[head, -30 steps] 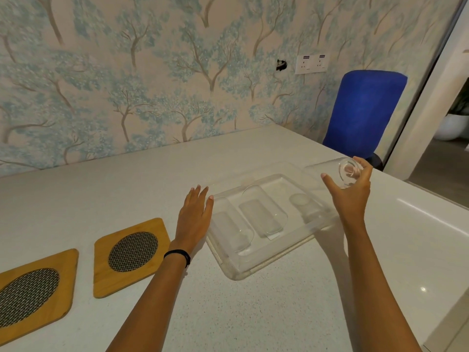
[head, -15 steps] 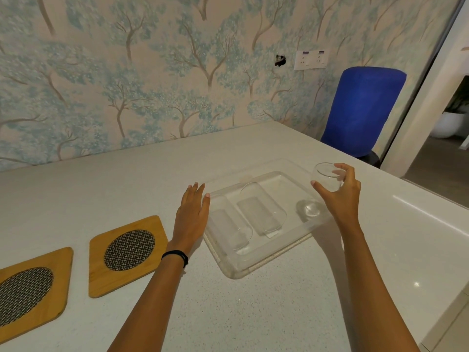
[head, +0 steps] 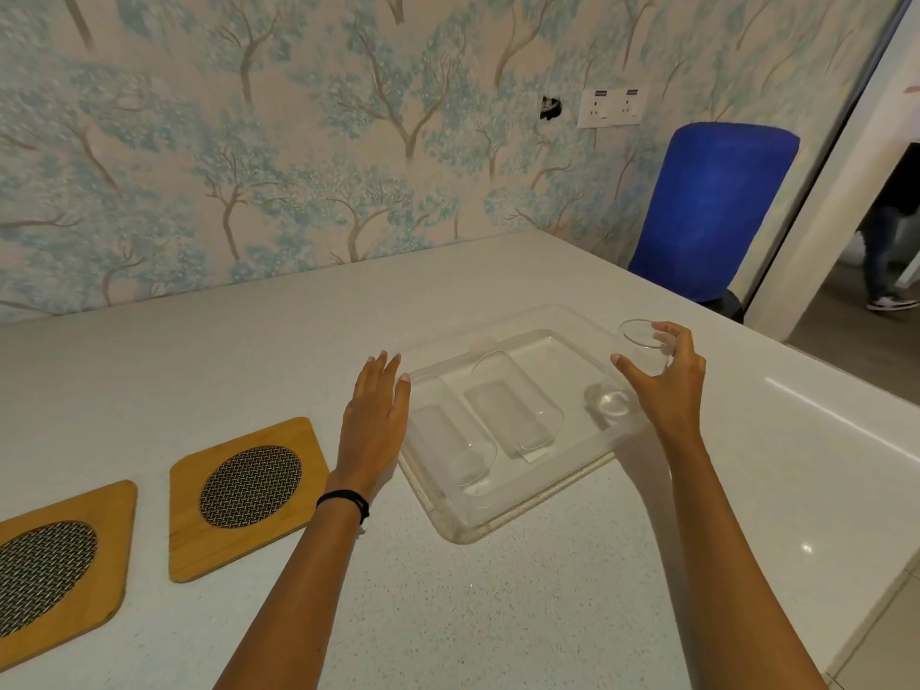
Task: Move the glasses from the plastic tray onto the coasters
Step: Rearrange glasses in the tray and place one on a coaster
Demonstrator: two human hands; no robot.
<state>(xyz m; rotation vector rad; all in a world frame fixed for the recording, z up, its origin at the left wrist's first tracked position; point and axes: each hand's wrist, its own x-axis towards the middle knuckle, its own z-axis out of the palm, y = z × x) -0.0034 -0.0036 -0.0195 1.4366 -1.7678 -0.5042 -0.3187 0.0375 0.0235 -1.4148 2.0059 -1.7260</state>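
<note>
A clear plastic tray lies on the white counter. Two clear glasses lie on their sides in it, one at the left and one in the middle. My right hand grips a third clear glass, held upright just above the tray's right end. My left hand rests flat and open on the counter, its fingertips at the tray's left edge. Two wooden coasters with dark mesh centres sit to the left, one nearer and one at the frame edge.
A blue chair back stands past the counter's far right corner. Patterned wallpaper runs behind the counter, with a wall socket. A person's legs show in the doorway at right. The counter's right edge drops off beyond the tray.
My right hand turned the glass from tilted sideways to upright and lowered it towards the tray's right end. My left hand stayed at the tray's left edge.
</note>
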